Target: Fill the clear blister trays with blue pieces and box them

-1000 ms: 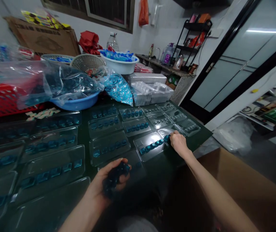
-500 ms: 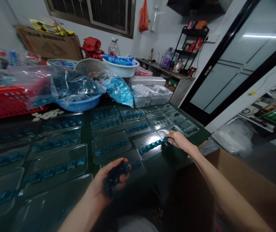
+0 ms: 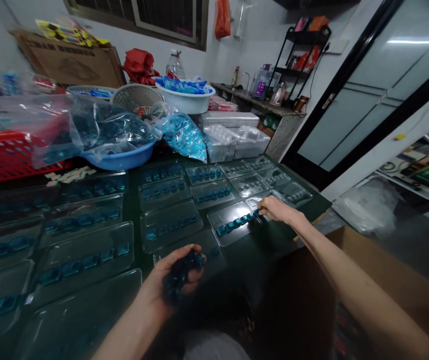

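Observation:
My left hand (image 3: 174, 280) is curled round a handful of dark blue pieces (image 3: 181, 272), held low over the near edge of the dark table (image 3: 133, 200). My right hand (image 3: 276, 209) reaches out to the right end of a clear plastic tray (image 3: 233, 222), its fingertips pinched at the last blue piece (image 3: 256, 213) in that tray's row. Several more clear trays with rows of blue pieces (image 3: 163, 224) cover the table in a grid.
At the table's back stand a blue basin with a plastic bag (image 3: 116, 137), a red basket (image 3: 4, 155), a white bowl of blue items (image 3: 187, 97) and stacked clear trays (image 3: 233, 140). A cardboard box (image 3: 387, 280) sits at the right, below my arm.
My right hand has shifted slightly left and farther along the tray's row. My left hand has stayed closed on its pieces. The view has tilted a little.

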`<action>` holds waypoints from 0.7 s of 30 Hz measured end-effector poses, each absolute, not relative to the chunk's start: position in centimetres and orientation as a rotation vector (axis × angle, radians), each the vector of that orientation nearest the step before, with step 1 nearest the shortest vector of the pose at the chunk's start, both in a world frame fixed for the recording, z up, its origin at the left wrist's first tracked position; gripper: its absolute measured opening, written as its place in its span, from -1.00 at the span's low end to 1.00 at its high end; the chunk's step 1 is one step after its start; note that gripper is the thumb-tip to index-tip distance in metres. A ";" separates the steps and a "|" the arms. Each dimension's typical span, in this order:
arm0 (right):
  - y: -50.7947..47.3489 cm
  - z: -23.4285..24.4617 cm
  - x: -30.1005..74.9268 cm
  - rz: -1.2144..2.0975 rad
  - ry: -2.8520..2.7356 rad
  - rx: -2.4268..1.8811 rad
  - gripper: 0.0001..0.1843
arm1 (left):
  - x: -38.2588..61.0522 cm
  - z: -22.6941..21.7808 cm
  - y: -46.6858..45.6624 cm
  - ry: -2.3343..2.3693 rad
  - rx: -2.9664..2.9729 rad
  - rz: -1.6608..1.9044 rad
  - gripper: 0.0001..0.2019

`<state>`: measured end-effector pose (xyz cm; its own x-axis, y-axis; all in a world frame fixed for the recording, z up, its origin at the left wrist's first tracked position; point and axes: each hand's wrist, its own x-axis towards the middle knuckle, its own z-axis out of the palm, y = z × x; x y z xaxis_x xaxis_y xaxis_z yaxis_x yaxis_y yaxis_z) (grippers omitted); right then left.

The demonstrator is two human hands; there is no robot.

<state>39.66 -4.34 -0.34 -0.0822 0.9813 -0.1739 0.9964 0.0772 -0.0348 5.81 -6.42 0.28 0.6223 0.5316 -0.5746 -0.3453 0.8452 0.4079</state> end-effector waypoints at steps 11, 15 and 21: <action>-7.0 1.5 35.0 0.012 2.115 2.308 -0.59 | 5.7 0.7 -6.7 0.539 0.206 0.485 -0.82; -10.1 2.2 29.2 -0.235 2.726 2.413 -0.70 | 5.9 0.6 -6.8 0.498 0.166 0.466 -0.76; -12.7 2.4 21.2 -0.949 2.963 2.319 -0.73 | 6.4 0.0 -6.9 0.569 0.139 0.495 -0.76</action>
<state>21.23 -12.70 2.45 -0.1181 0.9584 0.2599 0.6288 0.2748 -0.7274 6.38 -6.93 -0.01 0.7294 0.4855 -0.4819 -0.4103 0.8742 0.2596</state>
